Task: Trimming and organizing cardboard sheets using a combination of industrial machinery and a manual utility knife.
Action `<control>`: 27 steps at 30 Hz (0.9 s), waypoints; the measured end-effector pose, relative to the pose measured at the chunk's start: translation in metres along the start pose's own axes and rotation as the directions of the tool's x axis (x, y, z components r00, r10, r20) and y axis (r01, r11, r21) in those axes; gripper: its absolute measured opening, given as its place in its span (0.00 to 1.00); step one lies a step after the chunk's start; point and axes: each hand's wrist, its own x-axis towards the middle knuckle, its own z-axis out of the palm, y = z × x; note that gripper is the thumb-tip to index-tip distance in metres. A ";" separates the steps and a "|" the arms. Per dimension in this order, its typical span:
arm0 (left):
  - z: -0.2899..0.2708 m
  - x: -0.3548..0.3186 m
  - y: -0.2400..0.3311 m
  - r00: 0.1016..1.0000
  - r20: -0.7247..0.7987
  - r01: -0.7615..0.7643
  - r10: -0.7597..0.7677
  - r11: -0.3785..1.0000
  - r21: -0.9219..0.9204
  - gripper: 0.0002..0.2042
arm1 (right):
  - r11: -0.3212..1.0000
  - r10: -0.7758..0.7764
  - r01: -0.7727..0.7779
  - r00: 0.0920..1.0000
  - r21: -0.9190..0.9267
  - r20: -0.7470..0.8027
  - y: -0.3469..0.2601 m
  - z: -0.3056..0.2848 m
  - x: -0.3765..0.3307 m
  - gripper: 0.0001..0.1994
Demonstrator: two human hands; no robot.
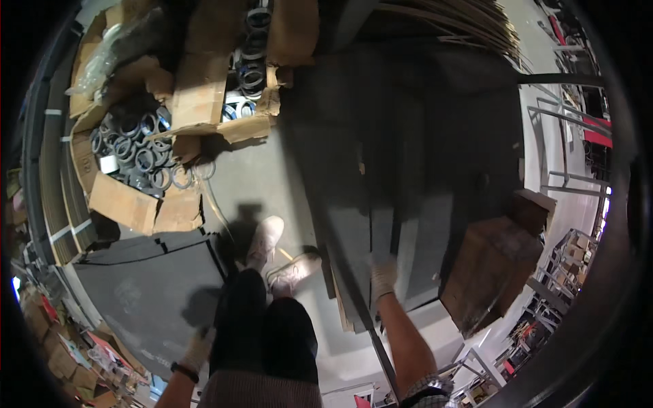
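Both my hands wore pale work gloves. My right hand (383,277) rested flat, fingers spread, on the near edge of a stack of large dark grey sheets (408,156), which stood on the concrete floor (262,183) to my right. These sheets looked smooth, matte and faintly glossy, with long straight seams. My left hand (198,348) hung by my thigh; I could not tell its grip. Torn cardboard boxes (197,95) of grey rings (139,153) lay ahead on my left.

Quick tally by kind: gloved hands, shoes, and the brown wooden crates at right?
Gloved hands: 2, left hand and right hand, which is on the dark panels
Shoes: 2
Brown wooden crates: 2
Total: 6
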 end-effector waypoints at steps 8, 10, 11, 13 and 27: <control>0.027 0.032 0.047 0.908 -0.078 -0.360 0.412 0.861 0.358 0.27 | 0.694 -0.042 0.045 0.999 -0.719 0.022 -0.079 -0.002 0.158 0.45; 0.015 0.039 0.054 0.858 -0.120 -0.422 0.499 0.819 0.390 0.27 | 0.825 0.121 -0.005 0.978 -0.565 0.168 -0.119 0.026 0.120 0.46; 0.019 0.042 0.061 0.788 -0.122 -0.525 0.603 0.762 0.380 0.27 | 0.896 0.230 -0.088 0.931 -0.436 0.284 -0.148 0.025 0.107 0.47; 0.040 0.046 0.093 0.757 -0.056 -0.601 0.651 0.728 0.330 0.27 | 0.866 0.172 0.060 0.896 -0.496 0.409 -0.162 0.009 0.091 0.43; -0.051 -0.194 0.176 0.886 0.030 -0.256 0.462 0.544 -0.799 0.29 | 0.913 -0.408 0.081 0.158 0.400 0.899 -0.315 -0.127 -0.281 0.38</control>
